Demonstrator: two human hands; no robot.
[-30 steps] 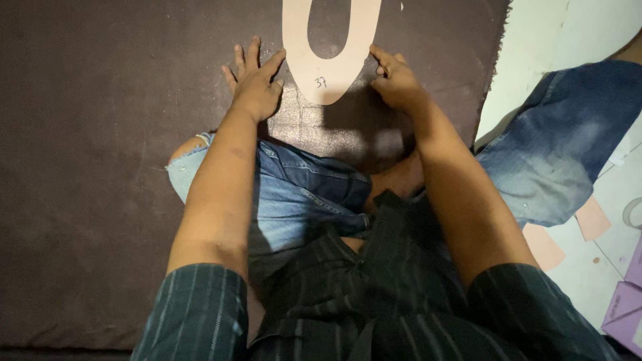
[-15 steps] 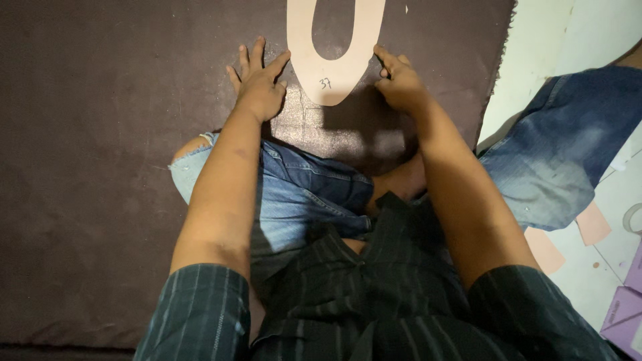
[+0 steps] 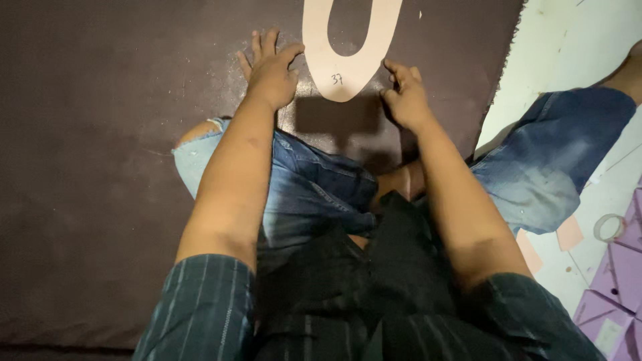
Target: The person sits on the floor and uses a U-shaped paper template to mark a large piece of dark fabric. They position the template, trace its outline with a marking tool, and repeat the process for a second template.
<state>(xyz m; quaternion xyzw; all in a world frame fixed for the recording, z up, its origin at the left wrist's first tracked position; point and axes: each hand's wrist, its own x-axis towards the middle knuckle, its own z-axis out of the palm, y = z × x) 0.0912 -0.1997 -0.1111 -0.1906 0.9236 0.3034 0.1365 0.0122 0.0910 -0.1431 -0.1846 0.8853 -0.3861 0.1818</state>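
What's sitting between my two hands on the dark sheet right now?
In the head view, the rounded end of the pale U-shaped template lies between the left hand and right hand, on the dark sheet.

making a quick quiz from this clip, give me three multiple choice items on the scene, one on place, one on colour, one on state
1. Where does the U-shaped paper template lie?
A. on the dark brown sheet
B. on the person's lap
C. on the pale floor

2. What colour is the template?
A. purple
B. pale peach
C. green

3. How is the left hand placed?
A. closed in a fist in the air
B. wrapped round a tape roll
C. spread flat on the sheet beside the template

Answers:
1 A, dark sheet shows all around the template and through its opening.
2 B, it reads light peach against the dark sheet.
3 C, its fingers are splayed on the sheet at the template's left edge, while the right hand rests at the other edge.
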